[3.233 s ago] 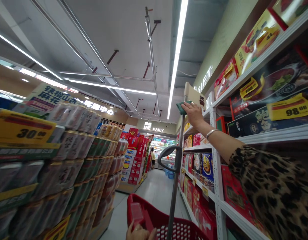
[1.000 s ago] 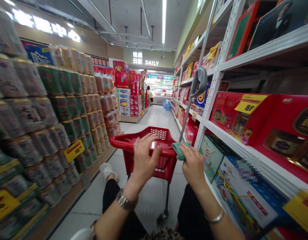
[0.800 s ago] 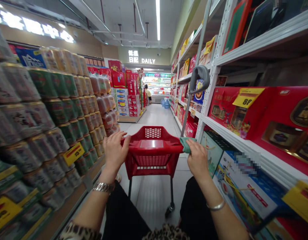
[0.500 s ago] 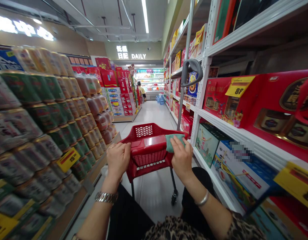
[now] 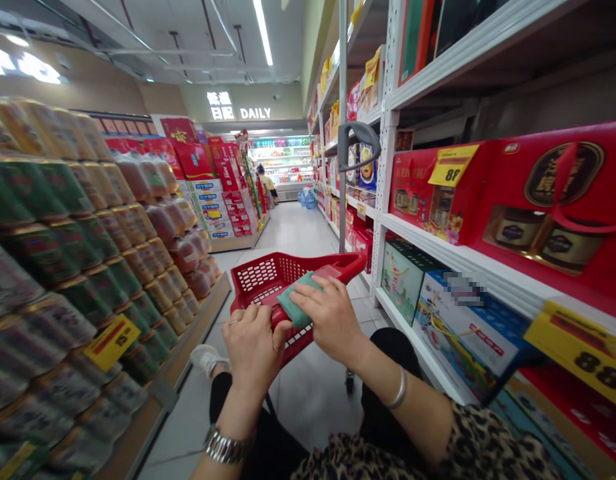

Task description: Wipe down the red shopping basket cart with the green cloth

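Observation:
A red plastic shopping basket (image 5: 253, 275) with lattice walls stands in front of me, turned at an angle, with a leg and wheel partly visible below it. My left hand (image 5: 255, 343) is closed around the left part of its near rim. A green cloth (image 5: 297, 308) lies folded over the middle of that rim, pressed under the fingers of my right hand (image 5: 333, 320). A tall grey pole with a loop handle (image 5: 359, 145) rises behind the basket's right end; its base is hidden.
Stacked drink packs (image 5: 88, 220) line the left side. White shelving (image 5: 385, 220) with red gift boxes (image 5: 553, 200) runs close on the right. Ahead, the tiled aisle floor (image 5: 288, 227) leads to a lit cooler (image 5: 291, 163), where a person (image 5: 267, 181) is near the left.
My right hand has slid the cloth leftward along the rim, from its right end to the middle. The basket has swung at an angle, and my left hand is now lower and nearer the cloth.

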`<state>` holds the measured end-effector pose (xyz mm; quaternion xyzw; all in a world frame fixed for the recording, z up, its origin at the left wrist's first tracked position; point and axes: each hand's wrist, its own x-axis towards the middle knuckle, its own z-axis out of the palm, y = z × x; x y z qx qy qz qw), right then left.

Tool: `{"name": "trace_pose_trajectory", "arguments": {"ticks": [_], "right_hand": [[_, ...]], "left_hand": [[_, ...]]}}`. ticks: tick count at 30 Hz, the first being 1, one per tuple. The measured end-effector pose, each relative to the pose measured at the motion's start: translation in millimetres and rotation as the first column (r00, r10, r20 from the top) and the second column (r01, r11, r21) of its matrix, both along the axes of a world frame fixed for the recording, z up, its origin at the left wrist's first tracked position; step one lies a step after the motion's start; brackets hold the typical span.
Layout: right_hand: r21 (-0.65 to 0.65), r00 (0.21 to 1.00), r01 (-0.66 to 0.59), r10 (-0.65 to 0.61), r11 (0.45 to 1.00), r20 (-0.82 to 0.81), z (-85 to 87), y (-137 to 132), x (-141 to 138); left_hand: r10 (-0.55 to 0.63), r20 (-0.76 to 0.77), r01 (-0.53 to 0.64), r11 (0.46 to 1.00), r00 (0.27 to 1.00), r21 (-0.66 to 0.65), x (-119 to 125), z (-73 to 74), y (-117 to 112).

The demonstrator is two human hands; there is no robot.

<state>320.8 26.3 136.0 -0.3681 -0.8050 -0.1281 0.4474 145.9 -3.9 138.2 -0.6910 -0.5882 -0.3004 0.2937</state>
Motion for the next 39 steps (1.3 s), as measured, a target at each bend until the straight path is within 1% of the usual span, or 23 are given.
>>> {"name": "trace_pose_trajectory", "arguments": {"ticks": [3, 5, 7, 9, 12, 14, 16, 18, 20, 23, 26, 27, 28, 29, 30, 31, 33, 34, 36, 37, 38, 39], "right_hand": [[-0.104, 0.997, 0.079, -0.078, 0.991, 0.009, 14.1, 20.2, 29.5], [-0.155, 0.989, 0.144, -0.148, 0.977, -0.009, 18.0, 38.3, 48.5], [-0.186, 0.977, 0.192, -0.206, 0.963, -0.055, 16.7, 56.5, 64.3], [-0.19, 0.963, 0.217, -0.242, 0.957, -0.119, 11.2, 70.4, 74.9], [-0.168, 0.943, 0.235, -0.266, 0.957, -0.198, -0.4, 77.1, 79.2], [-0.147, 0.934, 0.243, -0.272, 0.959, -0.231, -7.0, 71.1, 75.6], [-0.124, 0.936, 0.236, -0.26, 0.964, -0.238, -10.5, 58.1, 69.0], [-0.104, 0.952, 0.205, -0.223, 0.973, -0.211, -10.7, 40.3, 60.7], [-0.088, 0.971, 0.159, -0.172, 0.983, -0.165, -9.0, 20.2, 51.6], [-0.056, 0.991, 0.079, -0.085, 0.995, -0.101, -6.7, -9.5, 39.5], [-0.03, 0.997, 0.021, -0.023, 0.999, -0.067, -6.9, -31.4, 36.0], [-0.028, 0.998, 0.018, -0.02, 0.999, -0.065, -7.1, -35.9, 37.8], [-0.031, 0.998, 0.022, -0.023, 0.999, -0.064, -7.1, -38.7, 41.1], [-0.036, 0.997, 0.028, -0.03, 0.999, -0.065, -6.9, -39.7, 45.8], [-0.044, 0.997, 0.033, -0.036, 0.998, -0.064, -6.5, -39.0, 51.5], [-0.052, 0.997, 0.039, -0.042, 0.998, -0.064, -6.1, -36.7, 57.9], [-0.071, 0.996, 0.057, -0.062, 0.996, -0.07, -5.4, -27.8, 72.0], [-0.082, 0.994, 0.072, -0.079, 0.994, -0.075, -5.3, -21.7, 79.1], [-0.1, 0.989, 0.109, -0.118, 0.989, -0.091, -6.0, -7.4, 93.2], [-0.107, 0.986, 0.123, -0.134, 0.987, -0.1, -6.6, 0.0, 99.8], [-0.113, 0.984, 0.132, -0.144, 0.985, -0.108, -7.2, 7.0, 106.1], [-0.119, 0.981, 0.139, -0.153, 0.983, -0.116, -7.9, 13.1, 111.8]], "left_hand": [[0.028, 0.003, -0.028, 0.999, 1.0, -0.026, 5.3, 2.8, -5.0], [0.051, 0.013, -0.05, 0.997, 0.999, -0.05, 9.8, 4.9, -8.5], [0.052, 0.041, -0.05, 0.997, 0.998, -0.06, 14.5, 4.8, -11.1], [0.015, 0.087, -0.012, 0.999, 0.996, -0.038, 19.4, 1.7, -12.6], [-0.077, 0.147, 0.072, 0.997, 0.986, 0.037, 27.9, -6.8, -13.6], [-0.112, 0.178, 0.101, 0.992, 0.978, 0.071, 35.0, -11.8, -15.3], [-0.146, 0.207, 0.129, 0.987, 0.967, 0.092, 42.8, -13.9, -19.2], [-0.21, 0.24, 0.19, 0.976, 0.948, 0.104, 50.2, -12.7, -25.9], [-0.294, 0.283, 0.272, 0.955, 0.913, 0.115, 56.5, -9.7, -35.0], [-0.435, 0.359, 0.42, 0.899, 0.826, 0.124, 62.4, -8.2, -49.5], [-0.569, 0.455, 0.554, 0.813, 0.685, 0.182, 62.6, -15.5, -56.0], [-0.602, 0.488, 0.575, 0.787, 0.633, 0.225, 60.5, -19.0, -54.5], [-0.621, 0.509, 0.574, 0.773, 0.596, 0.271, 56.9, -22.3, -50.7], [-0.623, 0.518, 0.553, 0.775, 0.586, 0.306, 51.5, -24.7, -44.5], [-0.606, 0.518, 0.519, 0.792, 0.604, 0.323, 44.3, -26.1, -35.9], [-0.564, 0.505, 0.47, 0.825, 0.653, 0.314, 35.2, -26.4, -25.3], [-0.434, 0.484, 0.371, 0.901, 0.76, 0.226, 12.7, -25.4, 0.1], [-0.376, 0.486, 0.343, 0.926, 0.789, 0.158, 0.3, -25.4, 13.6], [-0.285, 0.478, 0.305, 0.952, 0.831, 0.038, -23.3, -29.2, 38.6], [-0.234, 0.471, 0.283, 0.958, 0.851, -0.035, -33.1, -33.6, 48.7], [-0.177, 0.461, 0.263, 0.956, 0.869, -0.128, -40.7, -39.7, 56.6], [-0.127, 0.448, 0.251, 0.94, 0.885, -0.229, -45.8, -46.9, 62.3]]}}
